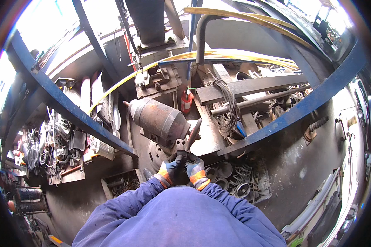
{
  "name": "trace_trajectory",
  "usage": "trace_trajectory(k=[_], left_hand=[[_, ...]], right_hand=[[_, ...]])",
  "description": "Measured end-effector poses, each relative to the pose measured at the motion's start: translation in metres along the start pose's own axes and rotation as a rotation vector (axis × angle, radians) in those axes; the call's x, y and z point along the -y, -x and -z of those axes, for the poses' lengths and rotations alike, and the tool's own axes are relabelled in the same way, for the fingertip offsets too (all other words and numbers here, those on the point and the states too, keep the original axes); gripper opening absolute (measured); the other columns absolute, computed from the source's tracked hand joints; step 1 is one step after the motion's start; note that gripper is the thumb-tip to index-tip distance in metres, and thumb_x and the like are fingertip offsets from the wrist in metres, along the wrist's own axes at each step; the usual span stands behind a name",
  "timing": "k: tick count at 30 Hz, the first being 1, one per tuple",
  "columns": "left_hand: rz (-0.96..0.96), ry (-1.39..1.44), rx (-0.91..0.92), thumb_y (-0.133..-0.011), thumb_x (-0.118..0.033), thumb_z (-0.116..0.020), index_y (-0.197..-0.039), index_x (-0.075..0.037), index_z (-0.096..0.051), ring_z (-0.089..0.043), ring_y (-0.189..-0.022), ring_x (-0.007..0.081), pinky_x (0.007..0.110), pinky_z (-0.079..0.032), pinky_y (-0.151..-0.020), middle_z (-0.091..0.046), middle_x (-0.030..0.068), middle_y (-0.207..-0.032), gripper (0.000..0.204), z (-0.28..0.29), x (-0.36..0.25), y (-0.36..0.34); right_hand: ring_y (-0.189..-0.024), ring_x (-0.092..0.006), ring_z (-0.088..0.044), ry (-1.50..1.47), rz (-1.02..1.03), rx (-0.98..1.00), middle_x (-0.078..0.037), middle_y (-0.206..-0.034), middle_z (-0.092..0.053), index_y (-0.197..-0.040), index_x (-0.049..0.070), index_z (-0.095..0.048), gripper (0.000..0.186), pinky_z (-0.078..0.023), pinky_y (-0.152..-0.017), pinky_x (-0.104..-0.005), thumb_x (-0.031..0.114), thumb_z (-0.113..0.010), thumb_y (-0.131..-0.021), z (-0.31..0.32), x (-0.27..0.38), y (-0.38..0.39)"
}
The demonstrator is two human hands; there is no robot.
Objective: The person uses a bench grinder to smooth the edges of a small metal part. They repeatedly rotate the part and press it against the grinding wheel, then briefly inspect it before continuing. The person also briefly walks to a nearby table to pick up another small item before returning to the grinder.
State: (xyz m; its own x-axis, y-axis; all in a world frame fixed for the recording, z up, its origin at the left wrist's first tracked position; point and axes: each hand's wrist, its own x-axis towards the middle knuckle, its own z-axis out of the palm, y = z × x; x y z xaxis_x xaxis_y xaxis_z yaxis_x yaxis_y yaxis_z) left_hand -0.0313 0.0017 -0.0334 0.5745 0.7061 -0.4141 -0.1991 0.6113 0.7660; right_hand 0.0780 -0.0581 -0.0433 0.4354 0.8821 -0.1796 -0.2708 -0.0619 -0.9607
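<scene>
Both hands wear dark gloves with orange and grey cuffs, close together in front of my chest. My left hand (pixel 171 168) and my right hand (pixel 193 166) have their fingers closed around a small grey metal part with holes (pixel 180 144), which points away from me. Just beyond it is a rusty, drum-shaped electric motor (pixel 160 118) with a reddish-brown disc, seen nearly edge-on, like a grinding wheel (pixel 193 135), at its right end. The part's tip is close beside this disc; whether they touch I cannot tell. My palms and the part's near end are hidden.
A round metal plate with holes (pixel 156 155) lies below the motor. Blue steel beams (pixel 76 111) cross on both sides. A red fire extinguisher (pixel 186 101) stands behind. Coiled cable (pixel 226 103) hangs over a beam at right. Metal scrap (pixel 247 177) lies low on the right.
</scene>
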Motion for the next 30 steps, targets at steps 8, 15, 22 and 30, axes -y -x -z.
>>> trace_trajectory(k=[8, 15, 22, 30], left_hand=[[0.045, 0.101, 0.191, -0.094, -0.030, -0.063, -0.115, -0.006, -0.059, -0.060, -0.083, 0.0130, 0.029, -0.052, -0.072, -0.064, 0.0012, -0.096, 0.032, -0.025, -0.013, 0.008], [0.187, 0.177, 0.121, -0.093, -0.029, -0.065, -0.110, -0.010, -0.060, -0.058, -0.074, 0.0132, 0.030, -0.050, -0.064, -0.062, 0.0000, -0.087, 0.026, -0.031, -0.004, 0.001], [0.014, -0.006, -0.017, -0.096, -0.025, -0.061, -0.112, -0.008, -0.061, -0.059, -0.076, 0.0109, 0.028, -0.050, -0.066, -0.064, -0.0002, -0.088, 0.024, -0.006, 0.012, -0.007], [0.088, 0.182, -0.002, -0.095, -0.027, -0.062, -0.111, -0.007, -0.061, -0.059, -0.072, 0.0123, 0.027, -0.050, -0.063, -0.063, 0.0005, -0.085, 0.025, 0.010, 0.014, -0.008]], right_hand=[[-0.078, -0.0107, -0.061, 0.067, -0.311, -0.065, -0.005, -0.091, -0.070, -0.107, 0.002, -0.069, 0.018, -0.051, -0.071, -0.0247, 0.010, -0.063, -0.092, 0.016, 0.039, 0.009], [-0.081, -0.0111, -0.061, -0.110, -0.072, -0.141, -0.005, -0.096, -0.070, -0.110, 0.002, -0.069, 0.020, -0.051, -0.073, -0.0248, 0.012, -0.063, -0.093, 0.029, -0.019, 0.002], [-0.086, -0.0139, -0.063, 0.023, 0.019, -0.085, -0.006, -0.097, -0.071, -0.107, -0.001, -0.069, 0.018, -0.051, -0.082, -0.0278, 0.005, -0.061, -0.091, 0.010, -0.019, -0.004], [-0.086, -0.0133, -0.063, 0.009, 0.046, -0.008, -0.006, -0.096, -0.071, -0.105, -0.001, -0.069, 0.020, -0.050, -0.082, -0.0274, -0.001, -0.057, -0.089, -0.002, -0.001, 0.001]])
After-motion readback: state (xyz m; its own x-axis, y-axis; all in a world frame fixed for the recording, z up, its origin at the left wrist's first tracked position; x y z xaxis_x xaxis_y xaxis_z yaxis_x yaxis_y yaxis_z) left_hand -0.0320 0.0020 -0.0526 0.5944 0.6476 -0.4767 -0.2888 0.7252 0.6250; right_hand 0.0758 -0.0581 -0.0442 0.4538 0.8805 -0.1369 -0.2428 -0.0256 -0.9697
